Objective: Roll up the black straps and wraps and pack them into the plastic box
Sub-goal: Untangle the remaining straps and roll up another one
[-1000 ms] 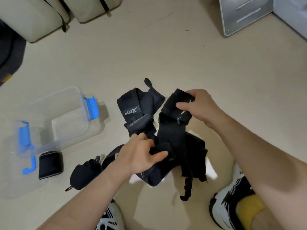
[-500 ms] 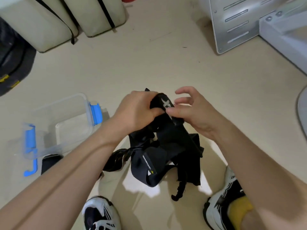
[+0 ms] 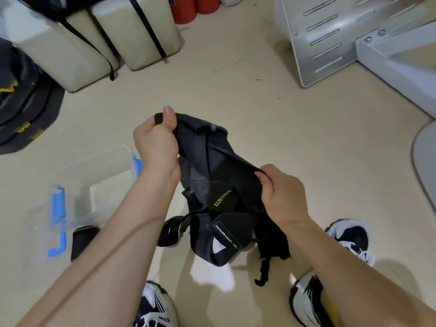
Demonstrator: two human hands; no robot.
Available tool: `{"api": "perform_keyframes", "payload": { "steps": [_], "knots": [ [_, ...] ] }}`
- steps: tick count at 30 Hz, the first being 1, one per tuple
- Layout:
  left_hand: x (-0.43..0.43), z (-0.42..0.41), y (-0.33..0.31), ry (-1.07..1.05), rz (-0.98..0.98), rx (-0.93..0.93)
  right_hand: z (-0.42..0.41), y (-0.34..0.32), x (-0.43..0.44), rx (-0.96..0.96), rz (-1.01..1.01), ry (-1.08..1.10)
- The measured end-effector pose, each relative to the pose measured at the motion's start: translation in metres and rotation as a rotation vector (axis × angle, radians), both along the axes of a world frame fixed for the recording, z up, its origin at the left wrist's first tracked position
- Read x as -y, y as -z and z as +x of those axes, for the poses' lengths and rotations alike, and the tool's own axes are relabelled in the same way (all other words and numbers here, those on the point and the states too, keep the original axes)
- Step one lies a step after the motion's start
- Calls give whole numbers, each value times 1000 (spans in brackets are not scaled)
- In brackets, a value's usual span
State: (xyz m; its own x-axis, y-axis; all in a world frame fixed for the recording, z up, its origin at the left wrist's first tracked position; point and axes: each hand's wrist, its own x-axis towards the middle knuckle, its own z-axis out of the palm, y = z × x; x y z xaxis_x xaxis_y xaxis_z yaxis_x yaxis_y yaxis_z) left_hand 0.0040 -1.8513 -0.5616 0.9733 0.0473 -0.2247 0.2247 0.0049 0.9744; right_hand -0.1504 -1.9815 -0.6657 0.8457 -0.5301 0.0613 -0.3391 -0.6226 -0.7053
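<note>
I hold one long black wrap stretched between both hands above the floor. My left hand grips its far end, thumb up. My right hand pinches it lower down on the right. Below them lies a heap of black straps and wraps, one with yellow lettering. The clear plastic box with blue latches stands on the floor to the left, and its clear lid lies beside it. A rolled black wrap sits on the floor by the lid, partly hidden by my left forearm.
Two beige padded blocks with black straps stand at the back left, dark weight plates at the far left, red cylinders behind. Grey metal equipment fills the back right. My shoes rest near the heap.
My hands have drawn apart: the left went up and away with one end, the right came down to the right, and the wrap now stretches between them. The view tilted further forward.
</note>
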Motion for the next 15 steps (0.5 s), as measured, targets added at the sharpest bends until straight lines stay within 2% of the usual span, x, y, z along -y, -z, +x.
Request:
{"api": "perform_keyframes", "payload": {
  "steps": [2, 4, 8, 10, 11, 13, 15],
  "knots": [
    [0, -9, 2, 245, 125, -51, -2, -4, 8, 27, -41, 20],
    [-7, -13, 1, 540, 270, -182, -1, -14, 12, 83, -49, 4],
    [-30, -16, -1, 856, 285, -561, 15, -52, 9, 267, -186, -78],
    [-32, -28, -4, 863, 285, -609, 20, -68, 6, 343, -263, -165],
    [-30, -31, -6, 801, 267, -575, 21, -75, 4, 360, -290, -231],
    [-23, -33, -19, 672, 206, -432, 19, -85, 0, 355, -365, -406],
    [-20, -27, -40, 634, 200, -266, 16, -95, 1, 293, -499, -573]
  ]
}}
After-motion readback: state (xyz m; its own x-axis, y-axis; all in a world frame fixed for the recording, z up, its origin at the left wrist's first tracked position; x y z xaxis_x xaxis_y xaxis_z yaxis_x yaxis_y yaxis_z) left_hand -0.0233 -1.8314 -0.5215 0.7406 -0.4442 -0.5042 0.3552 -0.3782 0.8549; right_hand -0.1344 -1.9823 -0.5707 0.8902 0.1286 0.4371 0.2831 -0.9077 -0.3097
